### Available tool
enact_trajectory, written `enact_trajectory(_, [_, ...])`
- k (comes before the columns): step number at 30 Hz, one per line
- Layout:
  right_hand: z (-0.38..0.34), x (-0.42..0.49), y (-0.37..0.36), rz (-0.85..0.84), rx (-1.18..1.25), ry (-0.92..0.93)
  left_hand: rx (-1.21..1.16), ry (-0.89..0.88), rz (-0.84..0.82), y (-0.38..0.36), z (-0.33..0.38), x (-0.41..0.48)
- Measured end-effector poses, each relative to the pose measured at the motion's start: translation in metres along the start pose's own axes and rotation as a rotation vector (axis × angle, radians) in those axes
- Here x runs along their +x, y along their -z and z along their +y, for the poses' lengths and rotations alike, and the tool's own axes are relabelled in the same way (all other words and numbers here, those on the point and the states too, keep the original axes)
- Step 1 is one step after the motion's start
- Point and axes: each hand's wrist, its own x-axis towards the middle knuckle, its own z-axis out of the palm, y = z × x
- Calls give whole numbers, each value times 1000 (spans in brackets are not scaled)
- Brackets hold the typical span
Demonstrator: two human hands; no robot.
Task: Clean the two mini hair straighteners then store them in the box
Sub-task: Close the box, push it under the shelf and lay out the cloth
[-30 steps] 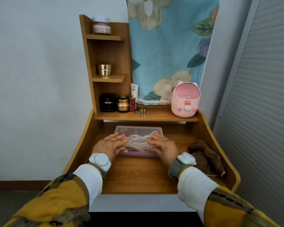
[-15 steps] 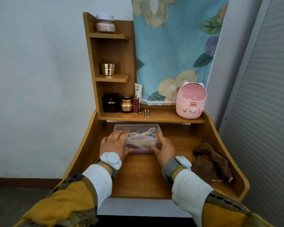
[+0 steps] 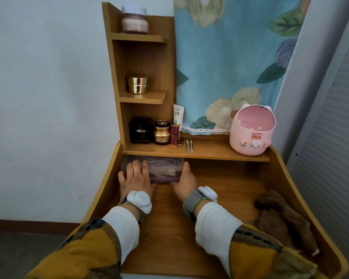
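The clear lidded box sits at the back left of the desk, partly under the low shelf. White cords and a purple straightener body show through its plastic; I cannot tell the two straighteners apart. My left hand lies flat on the lid's left part, fingers straight. At the box's right front corner, my right hand wraps round it, one finger along the right end.
A brown cloth lies crumpled at the desk's right side. On the shelf above the box stand a pink mini bin, cosmetic jars, a tube and cotton swabs. Raised wooden side walls bound the desk.
The box has slid away from me and to the left, going partly under the shelf, with both hands moving along with it. My left hand now lies on top of the lid.
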Motion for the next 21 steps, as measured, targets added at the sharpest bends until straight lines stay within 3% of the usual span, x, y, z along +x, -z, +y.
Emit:
enact_trajectory(13, [14, -6, 35, -11, -132, -34, -92, -50, 49, 8, 20, -12])
enact_trajectory(21, [44, -44, 114, -21, -799, -240, -194, -345, -76, 24, 78, -45])
